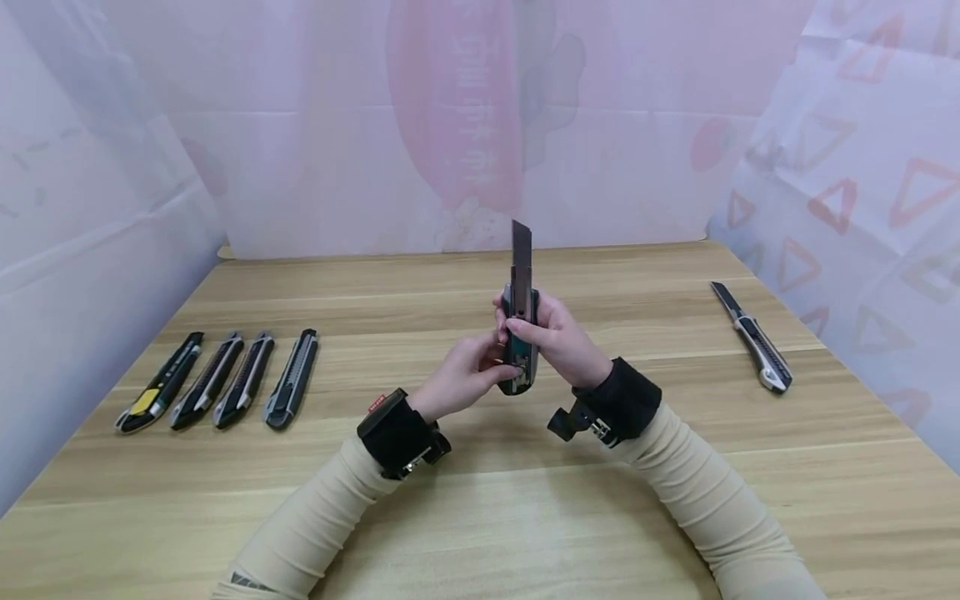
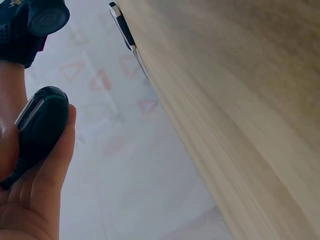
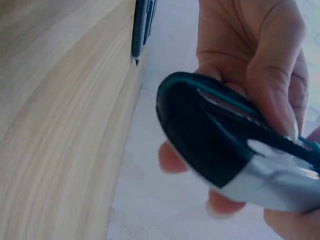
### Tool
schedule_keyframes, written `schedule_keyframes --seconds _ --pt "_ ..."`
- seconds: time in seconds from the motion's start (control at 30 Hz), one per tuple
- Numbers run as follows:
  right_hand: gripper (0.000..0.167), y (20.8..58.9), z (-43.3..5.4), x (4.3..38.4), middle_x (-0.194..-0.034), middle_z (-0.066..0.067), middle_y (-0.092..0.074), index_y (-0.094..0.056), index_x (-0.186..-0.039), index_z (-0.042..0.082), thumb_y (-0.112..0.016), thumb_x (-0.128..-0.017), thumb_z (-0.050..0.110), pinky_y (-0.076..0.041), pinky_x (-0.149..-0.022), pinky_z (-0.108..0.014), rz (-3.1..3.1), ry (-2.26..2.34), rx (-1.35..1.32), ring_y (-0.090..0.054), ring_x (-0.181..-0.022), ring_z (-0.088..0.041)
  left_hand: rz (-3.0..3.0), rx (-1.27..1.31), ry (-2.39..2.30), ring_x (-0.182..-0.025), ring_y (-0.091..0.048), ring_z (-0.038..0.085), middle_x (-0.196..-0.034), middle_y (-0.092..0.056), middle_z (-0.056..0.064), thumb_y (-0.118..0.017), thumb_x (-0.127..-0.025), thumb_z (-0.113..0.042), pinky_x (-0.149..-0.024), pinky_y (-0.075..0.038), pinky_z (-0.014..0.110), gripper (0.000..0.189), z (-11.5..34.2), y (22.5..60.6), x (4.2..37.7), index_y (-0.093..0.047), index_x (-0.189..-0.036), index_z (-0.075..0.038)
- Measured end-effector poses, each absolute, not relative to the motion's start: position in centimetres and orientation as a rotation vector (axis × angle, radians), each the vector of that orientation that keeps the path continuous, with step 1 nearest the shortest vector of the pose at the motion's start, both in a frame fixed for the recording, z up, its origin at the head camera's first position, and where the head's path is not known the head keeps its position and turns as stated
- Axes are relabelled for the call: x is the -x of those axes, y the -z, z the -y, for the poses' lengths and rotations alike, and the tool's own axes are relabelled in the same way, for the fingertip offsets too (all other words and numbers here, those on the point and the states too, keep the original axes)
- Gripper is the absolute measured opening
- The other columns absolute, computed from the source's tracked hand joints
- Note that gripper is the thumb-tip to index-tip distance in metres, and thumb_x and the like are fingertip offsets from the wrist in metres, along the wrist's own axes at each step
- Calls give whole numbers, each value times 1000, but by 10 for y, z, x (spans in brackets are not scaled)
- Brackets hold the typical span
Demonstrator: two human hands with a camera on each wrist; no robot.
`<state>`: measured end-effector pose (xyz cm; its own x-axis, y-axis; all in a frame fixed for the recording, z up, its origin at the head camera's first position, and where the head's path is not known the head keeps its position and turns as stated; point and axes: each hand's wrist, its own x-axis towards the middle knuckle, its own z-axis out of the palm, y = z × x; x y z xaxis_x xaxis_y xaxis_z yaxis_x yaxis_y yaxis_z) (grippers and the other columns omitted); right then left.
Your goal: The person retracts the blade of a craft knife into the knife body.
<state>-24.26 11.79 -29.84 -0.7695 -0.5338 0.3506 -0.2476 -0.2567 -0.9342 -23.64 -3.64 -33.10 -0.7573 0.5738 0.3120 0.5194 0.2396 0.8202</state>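
Both hands hold a dark green and silver utility knife [image 1: 517,377] upright over the middle of the table, its wide blade [image 1: 521,246] extended toward the back. My right hand [image 1: 564,340] grips the body from the right, thumb across its front. The left hand [image 1: 467,375] pinches the lower part from the left, with its thumb [image 1: 495,375] on the front. In the right wrist view, the rounded dark butt of the utility knife [image 3: 200,132] points toward the camera. The left wrist view shows the knife's dark green end [image 2: 47,120] between palm and fingers.
Several closed utility knives lie in a row at the left, among them one with a yellow patch [image 1: 145,402] and a grey-green one [image 1: 291,382]. Another utility knife [image 1: 761,350] lies at the right, blade out. Printed white sheeting [image 1: 315,167] encloses the wooden table [image 1: 420,533].
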Motion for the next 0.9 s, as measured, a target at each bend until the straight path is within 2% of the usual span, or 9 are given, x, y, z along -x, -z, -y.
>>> schedule_keyframes --seconds 0.13,0.23,0.37,0.47,0.6,0.73,0.9 --pt "29 298 -117 244 -98 -3 -49 -34 -116 -6 -38 -88 0 -40 -85 -23 -1783 2143 914 -49 -89 -11 -2441 -1110 -1598 -93 -60 25 -108 -57 20 -56 -79 1 -74 -50 22 36 38 329 236 -48 -114 5" --pt "37 299 -117 245 -106 -3 -45 -31 -123 -3 -35 -90 14 -35 -90 -31 -1782 2080 790 -47 -96 -13 -2476 -1159 -1624 -92 -60 24 -109 -57 19 -56 -80 0 -73 -50 21 38 40 325 235 -47 -117 4" --pt "53 302 -115 247 -102 -6 -48 -30 -124 3 -30 -88 42 -43 -81 -45 -1638 1916 605 -54 -89 -18 -2564 -1159 -1629 -79 -62 19 -98 -61 16 -56 -80 -1 -65 -50 20 35 43 319 233 -48 -114 0" --pt "58 305 -114 248 -91 -9 -52 -32 -116 4 -27 -85 52 -48 -68 -43 -1544 1851 550 -58 -75 -23 -2604 -1117 -1599 -71 -61 15 -88 -63 13 -57 -80 -3 -61 -50 20 28 44 317 233 -51 -108 -1" --pt "51 307 -114 249 -80 -7 -54 -37 -106 5 -23 -86 50 -44 -56 -30 -1508 1856 570 -57 -66 -22 -2595 -1099 -1573 -73 -61 15 -89 -64 13 -58 -80 -4 -62 -50 20 28 44 316 233 -51 -107 -2" --pt "43 310 -113 249 -76 -5 -55 -41 -99 6 -23 -87 43 -42 -52 -28 -1459 1884 595 -55 -63 -21 -2577 -1092 -1567 -72 -61 15 -90 -64 13 -57 -80 -4 -61 -50 20 29 44 316 233 -50 -108 -2" --pt "40 312 -112 249 -75 -5 -57 -45 -96 6 -26 -87 41 -42 -51 -28 -1442 1907 601 -56 -63 -20 -2546 -1076 -1572 -74 -62 15 -93 -64 13 -57 -80 -4 -61 -50 20 31 46 315 233 -48 -111 -3"
